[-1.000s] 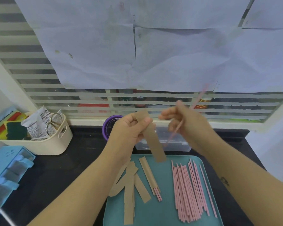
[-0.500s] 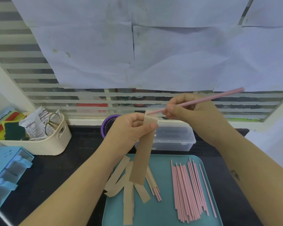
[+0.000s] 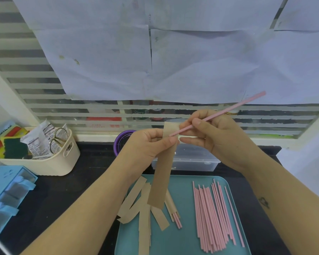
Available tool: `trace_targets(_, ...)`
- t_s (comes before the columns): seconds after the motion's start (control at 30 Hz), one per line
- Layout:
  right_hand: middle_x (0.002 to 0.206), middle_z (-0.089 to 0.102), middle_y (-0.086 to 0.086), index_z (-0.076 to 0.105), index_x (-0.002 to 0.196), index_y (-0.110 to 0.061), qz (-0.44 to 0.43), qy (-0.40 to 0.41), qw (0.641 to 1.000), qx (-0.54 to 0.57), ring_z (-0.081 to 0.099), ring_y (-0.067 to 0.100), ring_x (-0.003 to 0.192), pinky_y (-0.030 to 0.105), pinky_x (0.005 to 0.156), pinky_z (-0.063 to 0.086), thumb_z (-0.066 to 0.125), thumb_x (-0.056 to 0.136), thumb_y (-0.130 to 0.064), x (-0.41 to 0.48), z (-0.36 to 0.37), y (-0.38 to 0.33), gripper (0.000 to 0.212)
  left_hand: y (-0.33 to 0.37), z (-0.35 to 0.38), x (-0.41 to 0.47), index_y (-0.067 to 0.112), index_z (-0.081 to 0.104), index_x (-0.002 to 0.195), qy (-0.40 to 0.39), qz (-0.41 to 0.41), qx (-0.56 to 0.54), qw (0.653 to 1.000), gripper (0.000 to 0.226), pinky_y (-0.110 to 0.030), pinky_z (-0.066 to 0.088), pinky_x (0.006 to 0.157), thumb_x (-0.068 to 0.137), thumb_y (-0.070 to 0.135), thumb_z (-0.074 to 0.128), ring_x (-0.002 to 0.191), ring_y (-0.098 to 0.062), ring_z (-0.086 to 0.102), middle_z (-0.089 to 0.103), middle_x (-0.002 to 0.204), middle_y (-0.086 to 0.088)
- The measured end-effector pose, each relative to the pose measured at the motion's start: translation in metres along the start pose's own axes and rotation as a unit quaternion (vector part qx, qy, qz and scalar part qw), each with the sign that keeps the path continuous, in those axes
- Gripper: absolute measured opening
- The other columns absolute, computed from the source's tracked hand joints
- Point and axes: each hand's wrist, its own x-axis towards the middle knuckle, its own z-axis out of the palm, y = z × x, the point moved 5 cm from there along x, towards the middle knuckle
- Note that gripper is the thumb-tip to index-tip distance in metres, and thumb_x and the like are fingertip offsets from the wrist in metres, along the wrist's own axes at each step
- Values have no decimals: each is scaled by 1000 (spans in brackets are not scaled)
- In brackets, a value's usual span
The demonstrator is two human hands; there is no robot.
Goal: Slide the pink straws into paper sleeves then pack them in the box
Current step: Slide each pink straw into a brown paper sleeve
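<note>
Straw in hand: one pink straw is held up in the air, above the far end of the tray and in front of the window.
Straw's line: its long axis slants; the free end points up and to the right, the near end points down and to the left at the top of the sleeve.
Straw tip: it meets the upper edge of the sleeve; from where I stand I cannot tell whether it has gone inside.
Right hand: the right hand pinches the straw low on its length between thumb and forefinger, the other fingers curled below.
Sleeve: a brown paper sleeve hangs almost straight down, its lower end leaning a little left over the tray.
Left hand: the left hand pinches the sleeve near its top between thumb and fingers.
Tray: a teal tray lies on the black counter, under both hands.
Loose straws: a heap of pink straws lies on the right half of the tray, running roughly near to far.
Empty sleeves: several flat brown strips lie crossed on the left half.
Filled sleeve: one sleeve on the tray has pink ends sticking out toward me.
Box: a clear plastic box sits just beyond the tray.
Left side: a cream basket holds scissors and packets; a blue organiser stands nearer.
</note>
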Motion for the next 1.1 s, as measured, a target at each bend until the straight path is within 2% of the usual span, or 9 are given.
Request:
trace_targets(0.27,95,70,13,60,98,-5,-16,22,1000,-4,70,28,92,32,81,58,45,95,-11,1,3,0,16,0,-4,1,17,67,96,-5,-9,-1,1000,21,-26,51,72,76,22,71,77,-10,68,75,86,0)
trace_targets(0.43,87,71,7,60,96,-6,-22,30,999,2,71,25,88,29,76,58,43,96,-9,0,3,-2,17,5,-8,-1,25,59,104,17,12,25,999,38,-32,52,72,69,31,72,80,-14,67,75,87,6)
trace_targets(0.63,84,72,3,61,95,-10,-32,35,999,0,72,25,84,31,76,59,45,94,-11,-1,3,-5,16,8,-9,-2,32,57,101,13,53,29,998,32,-39,51,78,77,16,72,75,-11,65,75,83,9)
trace_targets(0.8,84,71,3,61,95,-11,-43,28,998,-23,72,24,83,32,76,59,46,94,-11,-3,3,-10,15,13,-7,-4,31,59,100,11,73,26,997,33,-29,50,75,74,16,72,75,-7,68,74,78,9)
trace_targets(1.1,80,70,5,63,90,-12,-52,6,996,-75,71,21,81,28,75,58,47,94,-7,-6,5,-24,16,18,-5,-7,34,69,94,2,84,53,995,26,-23,52,72,77,14,71,76,-9,67,75,82,5)
